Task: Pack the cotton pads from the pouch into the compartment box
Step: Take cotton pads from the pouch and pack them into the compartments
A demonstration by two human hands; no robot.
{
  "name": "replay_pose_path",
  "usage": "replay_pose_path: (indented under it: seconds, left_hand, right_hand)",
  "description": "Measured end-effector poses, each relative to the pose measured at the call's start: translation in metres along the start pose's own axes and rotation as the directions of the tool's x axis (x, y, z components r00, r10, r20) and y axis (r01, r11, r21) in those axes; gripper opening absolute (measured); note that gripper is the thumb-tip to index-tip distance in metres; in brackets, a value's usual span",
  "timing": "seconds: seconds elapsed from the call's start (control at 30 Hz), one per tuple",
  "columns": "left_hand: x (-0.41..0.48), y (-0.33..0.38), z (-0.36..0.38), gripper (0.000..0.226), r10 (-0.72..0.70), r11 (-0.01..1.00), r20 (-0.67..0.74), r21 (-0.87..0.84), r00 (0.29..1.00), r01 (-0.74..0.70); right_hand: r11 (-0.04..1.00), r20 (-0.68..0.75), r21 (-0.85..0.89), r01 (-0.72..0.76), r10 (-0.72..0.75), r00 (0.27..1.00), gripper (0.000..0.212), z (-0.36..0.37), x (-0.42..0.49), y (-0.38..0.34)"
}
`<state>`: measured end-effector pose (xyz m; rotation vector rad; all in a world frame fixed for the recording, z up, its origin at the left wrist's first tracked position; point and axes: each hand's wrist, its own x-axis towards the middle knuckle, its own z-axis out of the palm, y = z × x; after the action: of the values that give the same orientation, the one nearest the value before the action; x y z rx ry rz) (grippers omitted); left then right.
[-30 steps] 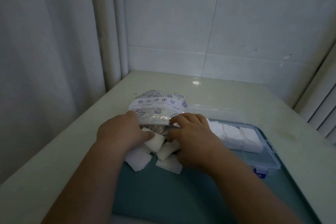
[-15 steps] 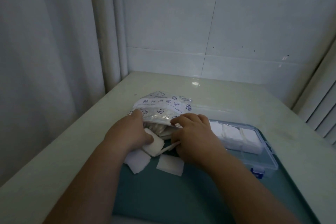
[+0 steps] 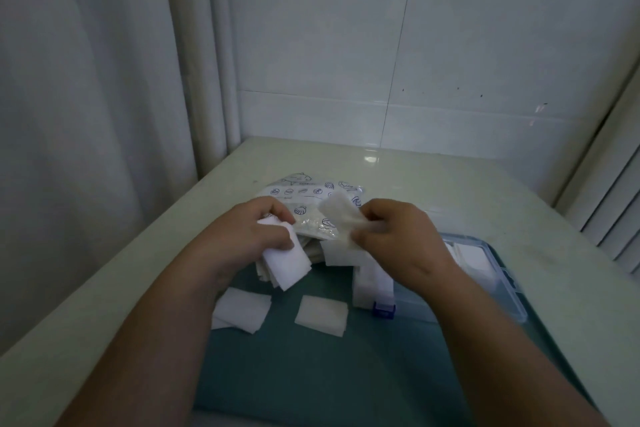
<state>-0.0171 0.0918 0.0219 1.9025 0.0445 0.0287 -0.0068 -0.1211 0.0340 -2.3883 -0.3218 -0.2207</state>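
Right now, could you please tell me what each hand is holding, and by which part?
The left hand grips a small stack of cotton pads by its upper end; the right hand pinches one cotton pad by its lower edge.

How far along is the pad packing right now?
Done: some compartments of the compartment box already hold packed pads. In hand: the left hand grips a pad stack, and the right hand pinches a single pad near the pouch. Left: loose pads on the teal mat, plus whatever the pouch contains.
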Motion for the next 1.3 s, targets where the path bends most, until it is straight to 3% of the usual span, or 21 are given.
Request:
replay_pose_path:
  seconds: [0.23, 0.43, 0.67, 0.9, 1.13, 1.3]
  left_hand:
    - [0.005, 0.0, 0.005, 0.015, 0.015, 1.0, -0.098, -0.005, 0.995, -0.016]
    - [0.006, 0.002, 0.013, 0.018, 0.046, 0.999, -0.164, 0.025, 0.985, -0.042]
    - [0.013, 0.017, 0.012, 0.019, 0.069, 0.998, -0.209, 0.012, 0.975, -0.068]
    - [0.02, 0.026, 0.032, 0.024, 0.062, 0.995, -0.167, 0.086, 0.984, -0.048]
    - [0.017, 0.035, 0.039, 0.024, 0.125, 0.992, -0.146, 0.046, 0.981, -0.119]
    - [0.019, 0.044, 0.05, 0.033, 0.107, 0.994, -0.006, -0.02, 0.994, -0.107]
  right_hand:
    - [0.953, 0.035, 0.271, -0.136, 0.132, 0.991, 0.012, -0.007, 0.004, 0.008]
    - [0.935, 0.084, 0.281, -0.217, 0.201, 0.976, 0.011, -0.006, 0.007, 0.015]
    - [0.867, 0.082, 0.429, -0.255, 0.244, 0.966, 0.015, -0.006, 0.008, 0.019]
    - [0.784, -0.114, 0.614, -0.087, 0.197, 0.974, 0.015, -0.016, 0.008, 0.019]
    - [0.801, -0.299, 0.595, 0.062, 0.149, 0.942, 0.015, -0.013, 0.008, 0.019]
    - [0.841, -0.385, 0.525, 0.133, 0.095, 0.918, 0.016, -0.013, 0.008, 0.018]
